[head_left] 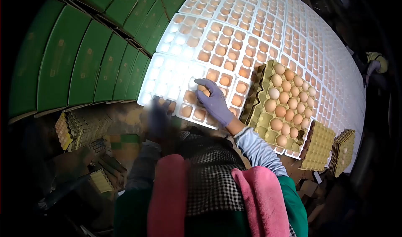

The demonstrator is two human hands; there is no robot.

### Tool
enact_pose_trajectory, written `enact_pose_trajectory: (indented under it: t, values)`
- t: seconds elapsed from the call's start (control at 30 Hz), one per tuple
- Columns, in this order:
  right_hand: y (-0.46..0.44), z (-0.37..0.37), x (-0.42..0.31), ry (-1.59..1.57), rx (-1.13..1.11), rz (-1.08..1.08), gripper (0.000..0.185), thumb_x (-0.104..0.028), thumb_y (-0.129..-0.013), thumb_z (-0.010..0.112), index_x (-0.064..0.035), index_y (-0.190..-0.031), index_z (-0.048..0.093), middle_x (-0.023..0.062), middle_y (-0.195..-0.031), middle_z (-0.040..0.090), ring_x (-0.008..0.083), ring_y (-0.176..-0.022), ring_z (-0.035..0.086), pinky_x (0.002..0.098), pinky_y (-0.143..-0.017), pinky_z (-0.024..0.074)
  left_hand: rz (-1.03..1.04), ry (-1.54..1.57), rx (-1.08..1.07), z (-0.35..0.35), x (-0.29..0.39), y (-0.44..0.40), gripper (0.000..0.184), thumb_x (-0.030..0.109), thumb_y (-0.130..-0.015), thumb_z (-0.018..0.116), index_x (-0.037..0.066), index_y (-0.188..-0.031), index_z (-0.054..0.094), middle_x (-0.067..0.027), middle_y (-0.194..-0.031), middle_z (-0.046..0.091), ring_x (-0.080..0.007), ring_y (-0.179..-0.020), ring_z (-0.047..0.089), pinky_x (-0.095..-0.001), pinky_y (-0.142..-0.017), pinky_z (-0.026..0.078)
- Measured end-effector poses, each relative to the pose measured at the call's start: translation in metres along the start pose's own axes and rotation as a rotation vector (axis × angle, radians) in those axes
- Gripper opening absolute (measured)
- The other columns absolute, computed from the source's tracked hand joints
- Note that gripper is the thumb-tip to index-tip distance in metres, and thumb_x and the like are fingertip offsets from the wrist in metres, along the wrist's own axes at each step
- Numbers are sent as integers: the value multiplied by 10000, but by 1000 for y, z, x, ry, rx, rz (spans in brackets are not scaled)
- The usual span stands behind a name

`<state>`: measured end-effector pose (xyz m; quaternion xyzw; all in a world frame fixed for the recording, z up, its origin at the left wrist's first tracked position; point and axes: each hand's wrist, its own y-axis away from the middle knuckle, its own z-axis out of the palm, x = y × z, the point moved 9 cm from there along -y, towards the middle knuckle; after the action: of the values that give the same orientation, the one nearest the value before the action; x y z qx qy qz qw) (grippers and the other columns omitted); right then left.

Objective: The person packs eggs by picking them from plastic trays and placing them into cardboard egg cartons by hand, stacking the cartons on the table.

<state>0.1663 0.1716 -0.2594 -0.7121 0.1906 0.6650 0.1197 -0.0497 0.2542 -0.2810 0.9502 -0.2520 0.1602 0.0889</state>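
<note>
My right hand (214,102), in a purple glove, curls its thumb and fingers around a brown egg (203,89) above the white foam tray (181,95) at the near corner of the table. My left hand (158,116), gloved too, is at that tray's near edge, smeared by motion. An egg (171,106) shows beside its fingertips; whether they grip it is unclear. Other eggs sit in the tray's pockets, the left ones washed out by bright light. Right of my right forearm, a pulp egg tray (274,137) full of eggs, apart from a few bare pockets, rests on the white trays.
Rows of white trays with eggs (268,19) stretch away over the table. Green cartons (67,57) are stacked along the left. Pulp trays (318,147) stand at the right edge; more stacked trays (79,130) lie low at left. Another person (377,63) is at far right.
</note>
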Motion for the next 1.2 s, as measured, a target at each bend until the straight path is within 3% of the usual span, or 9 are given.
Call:
enact_pose_trajectory:
  t: [0.23, 0.33, 0.43, 0.53, 0.63, 0.83, 1.0, 1.17, 1.2]
  values:
    - [-67, 24, 9, 481, 135, 32, 323, -271, -907, 579, -126, -1182, 666, 148, -1205, 606, 344, -1116, 589, 452, -947, 478, 326, 242, 124, -10, 31, -39, 378, 146, -885, 676, 196, -1258, 649, -166, -1351, 540, -386, -941, 673, -456, -799, 558]
    - [-91, 33, 22, 804, 188, -281, 414, -263, -928, 571, -93, -1306, 580, 202, -1344, 520, 413, -1254, 470, 508, -1074, 354, 318, 147, -171, 18, 43, -58, 351, 138, -896, 631, 156, -1246, 646, -189, -1290, 609, -357, -1008, 670, -428, -846, 547]
    - [-79, 48, 38, 1034, 150, -345, 495, -261, -909, 572, -53, -1354, 514, 217, -1395, 456, 438, -1348, 359, 583, -1163, 198, 351, 506, 159, -2, 43, -85, 293, 131, -935, 617, 16, -1201, 651, -188, -1197, 662, -356, -1051, 649, -407, -897, 520]
    - [-24, 43, -16, 608, 30, -361, 415, -208, -871, 641, -55, -1248, 560, 178, -1274, 529, 368, -1178, 519, 458, -979, 446, 463, 249, 127, 34, 62, -106, 312, 181, -991, 525, 29, -1242, 632, -175, -1291, 609, -347, -1255, 511, -465, -1108, 337]
    - [66, -31, -86, 646, 74, -346, 311, -225, -888, 671, -124, -1178, 623, 98, -1229, 607, 315, -1059, 621, 416, -906, 507, 525, 133, 157, 60, 60, -103, 331, 192, -997, 518, 34, -1273, 609, -171, -1342, 575, -344, -1308, 449, -507, -1162, 238]
    - [205, -247, -104, 1263, 461, -60, 346, -76, -742, 704, -134, -1082, 673, 52, -1152, 664, 289, -1019, 630, 389, -869, 518, 734, 656, -191, -20, 241, -36, 256, 60, -865, 666, 8, -1116, 672, -132, -1123, 697, -296, -1047, 655, -393, -920, 496]
    - [221, -287, -62, 1037, 329, -20, 356, -95, -796, 711, -134, -1146, 658, 49, -1153, 658, 282, -1014, 627, 385, -887, 515, 1300, 326, -222, 14, 384, 75, 434, 291, -840, 704, 107, -1227, 632, -112, -1214, 624, -297, -1136, 574, -419, -1003, 417]
    - [276, -329, -20, -334, 683, 177, 280, -103, -900, 707, -51, -1163, 628, 27, -1131, 635, 159, -916, 647, 293, -873, 518, 1141, 284, -293, 37, 388, 65, 448, 246, -853, 693, 89, -1261, 597, -83, -1093, 634, -258, -956, 605, -411, -892, 478]
    - [271, -310, -30, -217, 547, 243, 272, -142, -903, 687, -59, -1157, 636, 49, -1056, 624, 149, -977, 617, 293, -849, 516, 782, 664, -522, 44, 371, 46, 398, 235, -899, 644, 70, -1257, 591, -76, -1120, 622, -226, -1016, 608, -385, -909, 494]
